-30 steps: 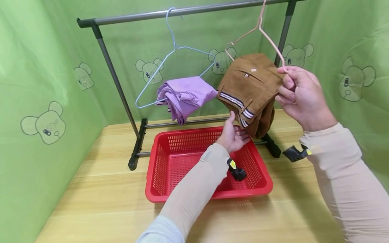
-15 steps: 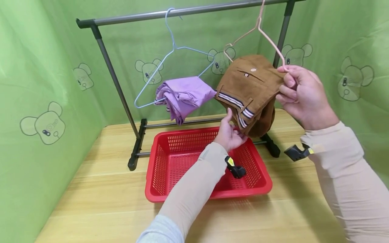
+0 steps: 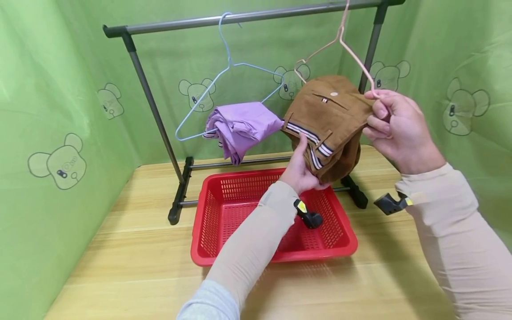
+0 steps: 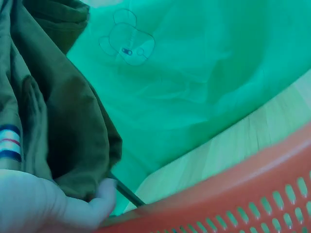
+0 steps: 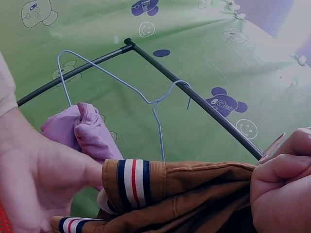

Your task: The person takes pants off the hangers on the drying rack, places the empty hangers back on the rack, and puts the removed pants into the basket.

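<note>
Brown pants [image 3: 340,115] with a striped inner waistband hang folded over the pink hanger [image 3: 357,58] at the right of the rack, the hanger's bottom bar hidden by the cloth. My right hand [image 3: 400,129] pinches the hanger's right corner together with the cloth, which runs taut from the fist in the right wrist view. My left hand [image 3: 300,173] holds the lower waistband, thumb in front and fingers beneath; in the left wrist view its fingertips [image 4: 106,191] curl under the cloth. To the left, folded purple clothing [image 3: 246,126] hangs on a blue hanger [image 3: 206,91].
A metal clothes rack [image 3: 192,22] stands on the wooden table [image 3: 120,262], its black feet flat on the top. A red plastic basket [image 3: 200,222] sits in front of it, under my left forearm. Green printed curtains [image 3: 60,111] enclose the table on several sides.
My left hand has moved slightly up and left, and its thumb now lies over the pants' waistband. The pants have sunk slightly. My right hand has stayed about where it was.
</note>
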Tool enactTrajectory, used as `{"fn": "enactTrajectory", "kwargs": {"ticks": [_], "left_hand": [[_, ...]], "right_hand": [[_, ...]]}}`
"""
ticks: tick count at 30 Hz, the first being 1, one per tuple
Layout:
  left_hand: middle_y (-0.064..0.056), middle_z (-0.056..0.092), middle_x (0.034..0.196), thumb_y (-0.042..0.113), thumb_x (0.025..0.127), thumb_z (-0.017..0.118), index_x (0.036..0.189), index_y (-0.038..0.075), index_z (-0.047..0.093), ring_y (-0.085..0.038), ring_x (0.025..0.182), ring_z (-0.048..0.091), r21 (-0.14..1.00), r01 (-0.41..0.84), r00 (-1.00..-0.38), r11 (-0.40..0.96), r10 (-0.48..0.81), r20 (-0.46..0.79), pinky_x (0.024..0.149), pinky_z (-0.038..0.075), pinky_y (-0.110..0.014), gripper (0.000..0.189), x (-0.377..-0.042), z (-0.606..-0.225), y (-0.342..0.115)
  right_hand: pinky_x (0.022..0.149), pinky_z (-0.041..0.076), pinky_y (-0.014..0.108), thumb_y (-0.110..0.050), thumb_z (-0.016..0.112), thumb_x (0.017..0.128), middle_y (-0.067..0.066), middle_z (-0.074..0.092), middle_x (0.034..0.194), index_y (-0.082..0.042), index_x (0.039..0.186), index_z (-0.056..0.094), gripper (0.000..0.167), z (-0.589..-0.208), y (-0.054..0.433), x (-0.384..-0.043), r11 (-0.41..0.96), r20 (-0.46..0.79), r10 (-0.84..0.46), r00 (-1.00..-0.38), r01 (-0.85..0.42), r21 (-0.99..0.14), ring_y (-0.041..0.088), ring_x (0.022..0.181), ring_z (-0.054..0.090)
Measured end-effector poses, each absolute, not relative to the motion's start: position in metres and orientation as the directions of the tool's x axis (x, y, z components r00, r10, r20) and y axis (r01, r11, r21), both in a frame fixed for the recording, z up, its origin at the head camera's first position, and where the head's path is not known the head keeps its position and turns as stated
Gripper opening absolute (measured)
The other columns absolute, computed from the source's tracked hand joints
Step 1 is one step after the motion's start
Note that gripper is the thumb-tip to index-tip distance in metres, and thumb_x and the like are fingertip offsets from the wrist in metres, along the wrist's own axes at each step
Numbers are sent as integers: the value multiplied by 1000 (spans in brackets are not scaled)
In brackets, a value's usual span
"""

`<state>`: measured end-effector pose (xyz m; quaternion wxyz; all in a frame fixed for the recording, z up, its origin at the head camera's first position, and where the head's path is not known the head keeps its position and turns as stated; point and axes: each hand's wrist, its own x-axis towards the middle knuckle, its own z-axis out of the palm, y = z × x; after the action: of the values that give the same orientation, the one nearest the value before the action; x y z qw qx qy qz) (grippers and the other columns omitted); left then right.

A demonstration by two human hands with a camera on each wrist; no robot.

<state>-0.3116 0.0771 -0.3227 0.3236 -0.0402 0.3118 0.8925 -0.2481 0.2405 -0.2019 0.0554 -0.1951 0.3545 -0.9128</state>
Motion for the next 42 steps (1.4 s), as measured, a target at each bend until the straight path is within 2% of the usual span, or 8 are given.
{"fn": "enactTrajectory", "kwargs": {"ticks": [4,7,13,18,25,33,38,42], "left_hand": [[-6,63,121,78,69,64,118,17,63,-37,129,40,520,-606,-786,-601,551,-280,105,17,-64,79,-309,-317,76],[-4,65,117,75,71,66,115,18,65,-31,122,46,497,-613,-785,-614,545,-295,102,24,-57,73,-307,-311,76],[-3,68,105,71,73,67,106,17,66,-23,99,55,477,-580,-814,-660,497,-301,82,36,-41,64,-305,-303,77],[-3,67,96,67,76,67,99,14,62,-21,92,54,471,-567,-823,-675,471,-317,78,35,-37,58,-306,-301,76],[1,64,82,49,83,71,82,11,63,-13,77,47,455,-529,-847,-716,416,-330,69,30,-28,39,-305,-303,80],[1,59,81,31,87,73,83,10,58,-11,72,46,370,-520,-852,-770,437,-288,62,34,-23,27,-306,-302,78],[0,57,79,29,92,65,81,10,57,-12,69,45,393,-512,-859,-764,464,-217,64,37,-25,24,-308,-299,78],[-2,60,86,27,94,61,88,9,57,-15,75,48,401,-520,-854,-754,478,-207,77,39,-34,20,-309,-299,78]], "right_hand": [[42,11,23,-8,35,105,4,44,61,4,111,49,19,-202,240,-248,-743,321,-241,-916,-38,-668,14,39,30],[41,13,24,-9,33,106,5,45,62,4,113,48,21,-204,241,-247,-736,309,-237,-921,-37,-676,14,39,33],[42,16,24,-9,32,106,5,46,63,4,114,48,22,-207,244,-245,-726,303,-224,-926,-50,-686,14,40,34],[41,19,25,-9,34,106,5,46,64,4,116,48,22,-209,245,-245,-704,304,-225,-926,-61,-708,14,41,34],[43,19,25,-10,32,106,5,46,64,5,116,48,23,-211,247,-244,-697,336,-244,-910,-77,-713,14,41,33],[42,17,26,-9,33,106,5,47,64,5,116,47,22,-211,250,-244,-706,340,-234,-911,-81,-704,14,41,34],[42,16,25,-8,32,106,6,47,64,6,115,47,22,-211,250,-245,-712,338,-230,-913,-79,-698,14,41,34],[43,15,25,-8,32,106,6,47,64,6,114,48,23,-212,251,-245,-705,336,-229,-914,-82,-704,14,41,33]]}}
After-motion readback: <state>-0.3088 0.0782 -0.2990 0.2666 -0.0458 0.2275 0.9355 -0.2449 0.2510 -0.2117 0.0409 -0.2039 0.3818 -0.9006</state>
